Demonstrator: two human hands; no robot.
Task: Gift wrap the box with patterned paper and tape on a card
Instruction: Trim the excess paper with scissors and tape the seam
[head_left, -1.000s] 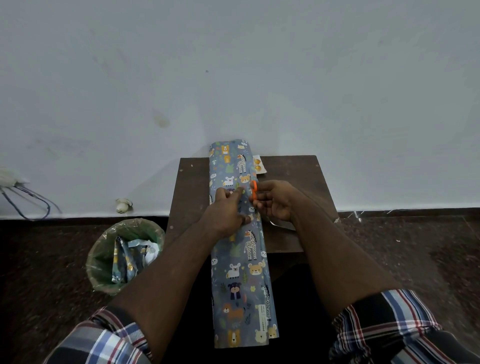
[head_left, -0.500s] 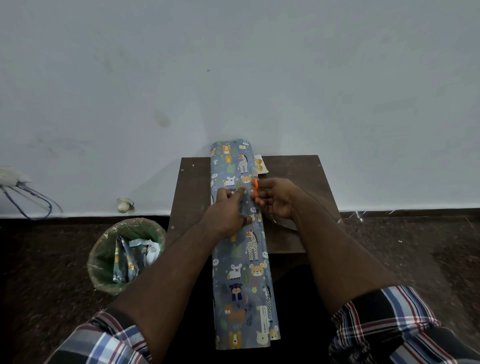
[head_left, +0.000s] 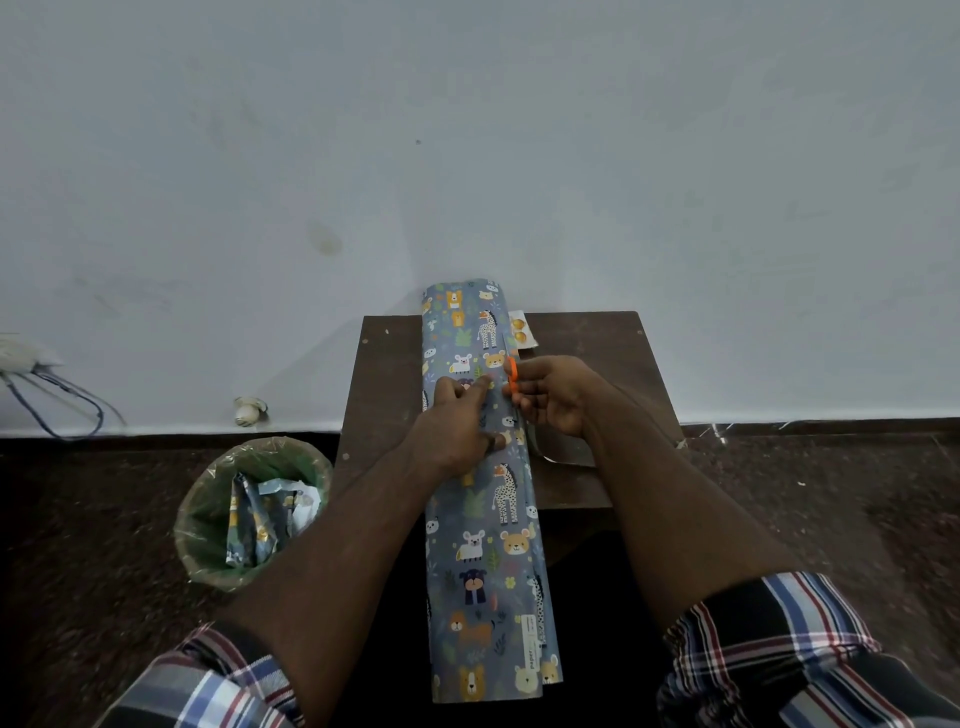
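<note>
A long fold of blue animal-print wrapping paper (head_left: 483, 493) lies lengthwise across a small dark wooden table (head_left: 384, 395), its near end hanging over the edge toward the person. The left hand (head_left: 457, 421) rests flat on the paper, fingers extended and pressing it down. Just right of those fingertips, the right hand (head_left: 556, 395) has its fingers curled around orange-handled scissors (head_left: 511, 376) at the paper's right edge. Beyond the right fingers, a small card (head_left: 522, 330) peeks from under the paper. Left of the table stands a green bin (head_left: 249, 512) holding paper scraps
</note>
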